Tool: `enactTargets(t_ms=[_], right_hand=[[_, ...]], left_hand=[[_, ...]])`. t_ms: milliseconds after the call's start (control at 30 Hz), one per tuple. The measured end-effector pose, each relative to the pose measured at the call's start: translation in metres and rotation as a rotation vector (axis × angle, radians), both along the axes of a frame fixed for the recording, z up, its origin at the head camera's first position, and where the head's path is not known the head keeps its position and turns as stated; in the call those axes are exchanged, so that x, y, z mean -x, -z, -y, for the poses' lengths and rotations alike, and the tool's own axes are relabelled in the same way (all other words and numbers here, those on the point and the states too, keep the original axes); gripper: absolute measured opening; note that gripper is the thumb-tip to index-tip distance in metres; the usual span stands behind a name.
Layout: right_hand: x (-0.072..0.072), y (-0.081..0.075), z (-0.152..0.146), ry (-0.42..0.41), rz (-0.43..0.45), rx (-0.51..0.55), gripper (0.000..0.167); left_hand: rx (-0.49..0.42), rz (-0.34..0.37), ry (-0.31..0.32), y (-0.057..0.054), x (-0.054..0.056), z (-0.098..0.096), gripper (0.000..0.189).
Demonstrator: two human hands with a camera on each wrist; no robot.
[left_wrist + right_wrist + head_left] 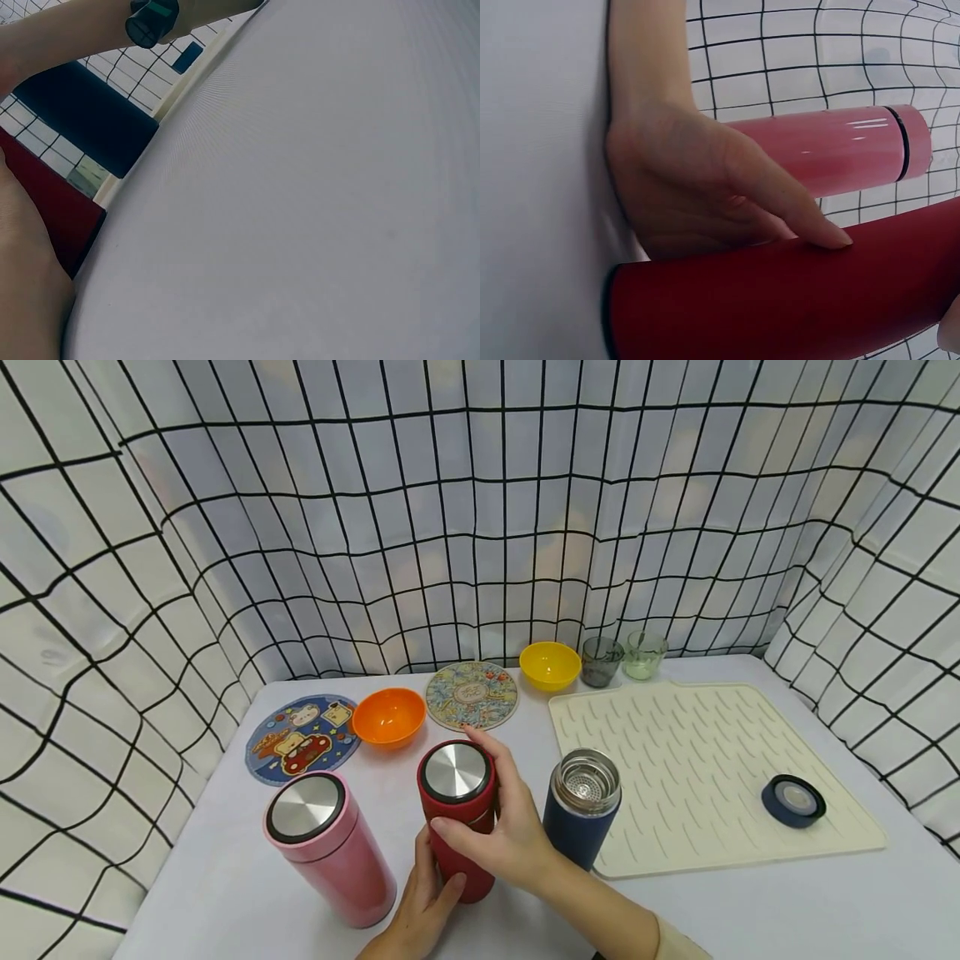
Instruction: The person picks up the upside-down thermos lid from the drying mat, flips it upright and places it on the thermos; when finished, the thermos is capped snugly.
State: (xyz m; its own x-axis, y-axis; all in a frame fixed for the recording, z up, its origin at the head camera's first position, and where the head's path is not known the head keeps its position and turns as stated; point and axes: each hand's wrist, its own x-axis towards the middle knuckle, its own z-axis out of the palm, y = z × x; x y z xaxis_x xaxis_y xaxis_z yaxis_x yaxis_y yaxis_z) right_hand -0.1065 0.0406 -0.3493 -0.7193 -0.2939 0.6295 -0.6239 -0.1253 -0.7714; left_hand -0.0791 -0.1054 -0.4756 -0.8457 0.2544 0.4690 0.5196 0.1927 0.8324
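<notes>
A red thermos point(454, 855) with a steel-topped lid point(456, 771) stands upright on the table in the middle of the head view. My left hand point(425, 900) grips its lower body, thumb across the front. Higher up, my right hand point(516, 828) holds it around the lid and upper body from the right. In the right wrist view the thumb of the left hand point(697, 176) lies along the red body. To the left stands a closed pink thermos point(348, 870). A dark blue thermos point(580, 828) on the right has no lid on, and a strainer shows in its mouth.
On a cream drying mat point(660, 760) at right lies a dark blue lid point(793, 802). Along the back are an orange bowl point(389, 718), a yellow bowl point(550, 667), two glasses point(602, 662) and two round patterned mats point(472, 695). Grid-patterned curtains point(480, 510) surround the table.
</notes>
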Motion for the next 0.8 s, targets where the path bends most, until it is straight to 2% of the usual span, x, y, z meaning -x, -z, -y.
enactTargets(t_ms=[100, 467, 567, 700, 800], right_hand=[[0.001, 0.005, -0.002, -0.018, 0.029, -0.011, 0.083], [0.005, 0.012, -0.003, -0.042, 0.062, 0.030, 0.082], [0.005, 0.010, -0.002, -0.031, 0.072, 0.039, 0.080], [0.002, 0.007, -0.001, -0.029, 0.129, 0.054, 0.078], [0.001, 0.005, -0.002, -0.059, 0.185, 0.062, 0.080]], left_hand=[[0.003, -0.051, -0.009, 0.000, 0.001, -0.001, 0.069], [0.007, -0.039, -0.016, 0.000, 0.001, -0.001, 0.069], [0.008, -0.066, -0.006, -0.001, 0.001, -0.001, 0.070], [0.005, -0.074, 0.003, -0.002, 0.001, -0.001, 0.070], [0.000, -0.049, 0.003, -0.001, 0.000, -0.001, 0.070]])
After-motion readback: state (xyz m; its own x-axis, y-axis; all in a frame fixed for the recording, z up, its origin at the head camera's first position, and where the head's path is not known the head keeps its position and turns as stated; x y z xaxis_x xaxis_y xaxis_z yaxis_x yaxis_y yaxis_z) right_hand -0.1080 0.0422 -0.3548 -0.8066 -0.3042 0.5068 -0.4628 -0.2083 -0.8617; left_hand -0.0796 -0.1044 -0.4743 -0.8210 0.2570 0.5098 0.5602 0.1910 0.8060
